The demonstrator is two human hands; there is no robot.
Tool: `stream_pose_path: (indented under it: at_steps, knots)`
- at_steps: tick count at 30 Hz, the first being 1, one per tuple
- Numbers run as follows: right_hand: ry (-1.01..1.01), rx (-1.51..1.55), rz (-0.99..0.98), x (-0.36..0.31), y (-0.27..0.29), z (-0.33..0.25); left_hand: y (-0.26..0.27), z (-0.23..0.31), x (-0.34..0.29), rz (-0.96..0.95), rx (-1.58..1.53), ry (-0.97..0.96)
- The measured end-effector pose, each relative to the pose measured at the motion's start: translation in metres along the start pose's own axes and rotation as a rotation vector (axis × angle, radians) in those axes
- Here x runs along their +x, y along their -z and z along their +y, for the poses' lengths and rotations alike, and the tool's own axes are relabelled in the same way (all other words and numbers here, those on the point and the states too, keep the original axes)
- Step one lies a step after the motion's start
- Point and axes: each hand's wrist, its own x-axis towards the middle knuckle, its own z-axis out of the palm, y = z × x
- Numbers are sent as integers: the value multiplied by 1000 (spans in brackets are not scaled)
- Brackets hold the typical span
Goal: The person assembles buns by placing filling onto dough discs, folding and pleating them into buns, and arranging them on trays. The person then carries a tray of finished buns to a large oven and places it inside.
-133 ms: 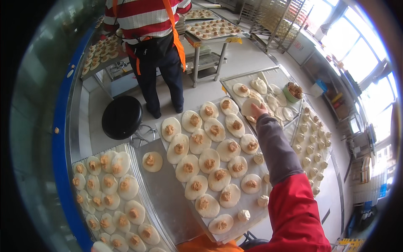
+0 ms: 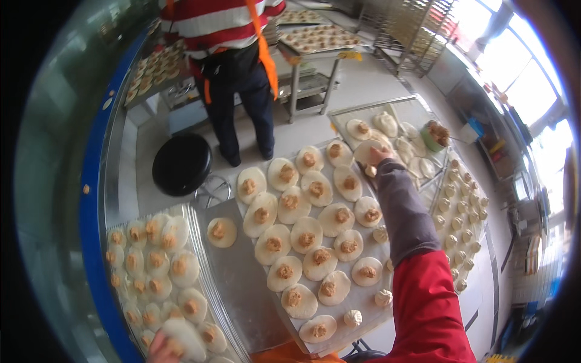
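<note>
My right arm reaches to the far tray, where my right hand is closed on the edge of a round dough wrapper. Around it lie more pale wrappers, one topped with filling, and a green bowl of brown filling. At the lower left edge my left hand, partly cut off, grips a blurred dough wrapper over the left tray of filled wrappers. Before me a large tray carries rows of flat wrappers, each with a mound of filling, and a few pleated buns.
Rows of small pleated buns stand on a tray at the right. One filled wrapper lies on the metal surface between the trays. A black stool and a co-worker in an orange apron are ahead. A rack stands farther back.
My left hand has come up into view at the lower left with a wrapper, of which only an edge showed before. My right hand stays at the far tray. The whole view has shifted slightly.
</note>
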Motion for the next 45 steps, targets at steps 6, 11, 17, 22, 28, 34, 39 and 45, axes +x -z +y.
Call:
stream_pose_path:
  at_steps: [6,11,17,22,28,34,39,45]
  knots:
    - [645,65,337,32,16,19,-85,-47,149,11,164,-54]
    - [692,197,-65,-39,51,27,-99,-54,222,-24,585,-43]
    - [621,420,-388,-96,26,17,-89,-72,268,168,1221,-295]
    - [611,367,-436,-164,7,-37,-107,-75,266,293,1919,-336]
    - [738,320,-583,-282,-42,-141,-95,-31,203,392,1752,-792]
    - [742,231,-754,-399,-85,-235,112,68,98,634,912,-1023]
    - [732,217,-927,-497,-121,-270,379,83,57,1365,1337,-551]
    - [670,96,-944,-539,-123,-266,425,16,29,1197,1480,-316]
